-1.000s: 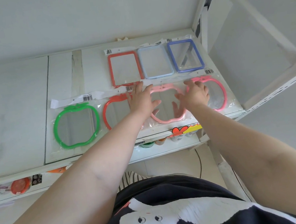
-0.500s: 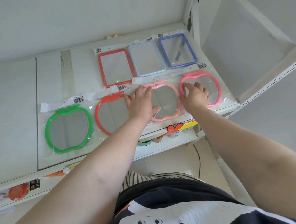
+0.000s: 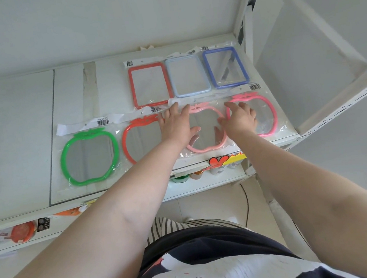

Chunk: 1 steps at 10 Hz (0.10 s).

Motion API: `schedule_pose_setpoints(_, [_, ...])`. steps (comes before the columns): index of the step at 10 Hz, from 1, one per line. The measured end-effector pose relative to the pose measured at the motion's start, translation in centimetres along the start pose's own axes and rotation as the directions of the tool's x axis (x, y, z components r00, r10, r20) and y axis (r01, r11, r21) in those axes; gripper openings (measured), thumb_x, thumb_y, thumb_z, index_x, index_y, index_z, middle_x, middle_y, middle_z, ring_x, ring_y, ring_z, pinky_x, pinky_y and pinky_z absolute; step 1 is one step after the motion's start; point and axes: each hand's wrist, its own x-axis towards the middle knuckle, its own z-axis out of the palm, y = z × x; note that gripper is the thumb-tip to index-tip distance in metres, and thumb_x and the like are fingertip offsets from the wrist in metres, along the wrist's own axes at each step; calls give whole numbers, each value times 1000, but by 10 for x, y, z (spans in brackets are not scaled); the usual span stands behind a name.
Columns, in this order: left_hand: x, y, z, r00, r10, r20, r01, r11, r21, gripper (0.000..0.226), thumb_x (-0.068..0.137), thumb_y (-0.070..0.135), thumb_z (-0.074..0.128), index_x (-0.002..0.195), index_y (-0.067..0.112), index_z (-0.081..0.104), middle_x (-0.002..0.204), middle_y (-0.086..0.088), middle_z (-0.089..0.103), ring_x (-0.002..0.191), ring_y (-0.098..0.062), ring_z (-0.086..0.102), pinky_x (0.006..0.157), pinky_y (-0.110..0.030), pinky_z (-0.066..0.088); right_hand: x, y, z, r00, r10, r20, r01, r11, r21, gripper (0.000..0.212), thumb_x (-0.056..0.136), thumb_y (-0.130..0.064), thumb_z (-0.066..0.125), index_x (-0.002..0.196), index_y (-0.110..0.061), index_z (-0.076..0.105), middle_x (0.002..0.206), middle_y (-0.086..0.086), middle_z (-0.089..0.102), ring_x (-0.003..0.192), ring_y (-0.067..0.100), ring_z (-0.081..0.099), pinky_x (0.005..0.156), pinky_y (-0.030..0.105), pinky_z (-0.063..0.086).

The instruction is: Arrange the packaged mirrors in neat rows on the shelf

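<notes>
Shelf (image 3: 73,88) space at the far left is bare; the first package met in the front row is the green apple mirror (image 3: 89,156), lying flat and well apart from both hands. Next, the red apple mirror (image 3: 141,138) is partly covered by the left forearm, and the left hand (image 3: 177,125) is laid flat, fingers spread, across the seam between that package and the light pink apple mirror (image 3: 205,133). Nothing is gripped by it. The right hand (image 3: 239,118) is pressed palm-down over the gap between the light pink package and the hot pink apple mirror (image 3: 261,114), fingers loosely apart; whether a bag edge is pinched under it cannot be told, since the palm hides the contact.

Behind, 3 rectangular mirrors are set side by side: the red rectangular mirror (image 3: 149,85), the pale blue rectangular mirror (image 3: 188,75) and the dark blue rectangular mirror (image 3: 225,66).

4 risks are judged from here. Slick bags could slide under sideways pressure, so neighbouring packages may be overlapped or skewed. The hot pink package lies close to the right-hand shelf edge and could be pushed off it. The header tabs of the front row seem tucked under the back row, which might be dragged out of line. Heavy downward pressure could crack the glass.
</notes>
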Motion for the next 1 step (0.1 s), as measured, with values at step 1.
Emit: schedule_pose_setpoints(1, [2, 2, -7, 999, 31, -36, -32, 999, -29, 65, 85, 45, 60, 142, 25, 37, 150, -10, 31, 137, -32, 29, 114, -45, 20, 2, -8, 0, 999, -28, -39, 29, 999, 17, 54, 88, -35, 62, 140, -32, 45, 148, 5, 38, 136, 30, 30, 112, 42, 27])
